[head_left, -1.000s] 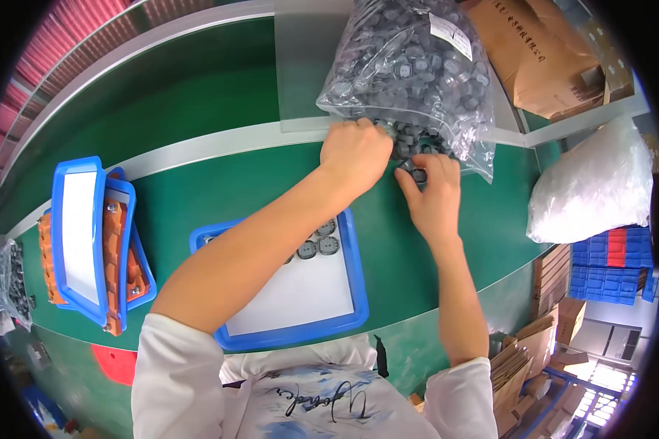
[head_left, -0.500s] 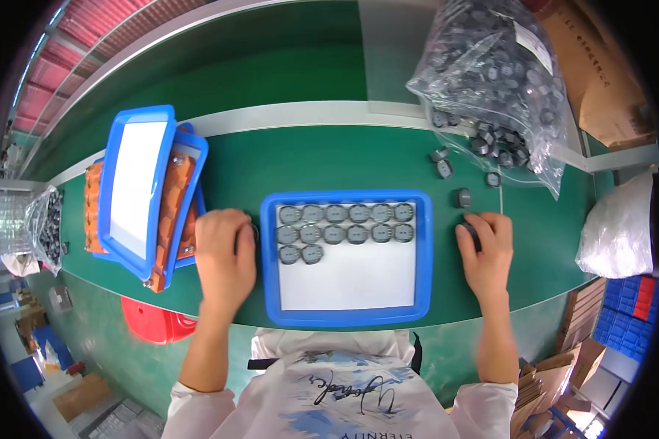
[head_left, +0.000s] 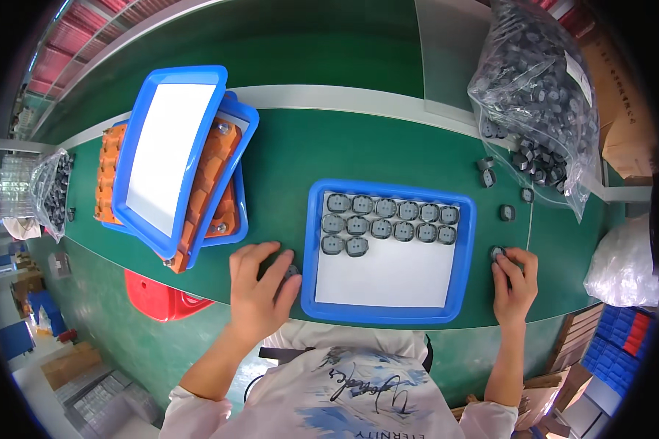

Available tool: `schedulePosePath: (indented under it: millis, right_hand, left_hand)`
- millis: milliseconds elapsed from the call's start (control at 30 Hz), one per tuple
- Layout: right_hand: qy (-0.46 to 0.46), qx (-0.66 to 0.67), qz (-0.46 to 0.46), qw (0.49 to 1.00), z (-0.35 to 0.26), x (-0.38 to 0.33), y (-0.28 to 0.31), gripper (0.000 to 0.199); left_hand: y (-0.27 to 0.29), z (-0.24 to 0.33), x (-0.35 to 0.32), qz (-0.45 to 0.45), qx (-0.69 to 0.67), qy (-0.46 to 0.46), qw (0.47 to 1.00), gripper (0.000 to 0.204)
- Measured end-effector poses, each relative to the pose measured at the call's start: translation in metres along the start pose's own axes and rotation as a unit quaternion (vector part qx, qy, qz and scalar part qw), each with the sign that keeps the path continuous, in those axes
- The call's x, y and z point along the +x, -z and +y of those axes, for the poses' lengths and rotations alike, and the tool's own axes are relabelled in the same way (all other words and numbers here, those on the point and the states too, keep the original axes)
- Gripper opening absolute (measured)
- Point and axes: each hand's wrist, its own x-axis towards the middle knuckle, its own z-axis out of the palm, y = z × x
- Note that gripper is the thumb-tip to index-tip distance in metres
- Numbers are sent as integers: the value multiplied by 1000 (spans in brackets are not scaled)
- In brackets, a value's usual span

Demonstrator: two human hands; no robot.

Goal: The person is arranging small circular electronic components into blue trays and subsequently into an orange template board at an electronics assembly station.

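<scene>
A blue-rimmed tray (head_left: 461,293) with a white base lies before me. In it, round grey plastic parts (head_left: 381,228) with small holes form two full rows and a short third row at the left. My left hand (head_left: 260,296) is beside the tray's left rim, its thumb and fingers curled around a grey part (head_left: 291,271), mostly hidden. To the right of the tray, my right hand (head_left: 516,284) pinches another grey part (head_left: 497,252) between thumb and fingertips, at the table surface.
Stacked blue trays (head_left: 216,168) with orange moulded blocks (head_left: 111,172) stand at the left. A clear bag (head_left: 534,88) spills grey parts at the far right; several loose ones (head_left: 507,213) lie nearby. A red stool (head_left: 157,296) stands below the table's front edge.
The whole view has shifted, moving the table's contents rightward in the picture. My left fingers have spread a little around their part. The right-hand part now shows more at the fingertips.
</scene>
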Motion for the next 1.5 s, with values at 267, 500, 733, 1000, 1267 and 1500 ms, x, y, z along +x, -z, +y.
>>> schedulePosePath:
  millis: [267,500,733,1000,1267,1500]
  right_hand:
    - [143,135,-73,978,-103,32,-14,23]
    - [246,136,-152,948,-129,47,-68,26]
    - [258,145,-142,945,-132,51,-74,26]
    - [262,152,-136,943,-138,59,-85,27]
    - [243,139,-141,950,-135,61,-77,27]
    - [-66,35,49,996,-29,70,-12,27]
  left_hand:
    - [1,-17,-17,4,-21,-4,1000,45]
    - [11,-7,-3,-38,-5,-17,999,37]
    - [3,-22,-5,41,-53,-55,996,29]
    - [-11,6,21,-65,-63,-145,985,28]
    - [-9,14,38,-87,-38,-134,986,28]
    - [-15,53,97,-39,-150,-198,968,25]
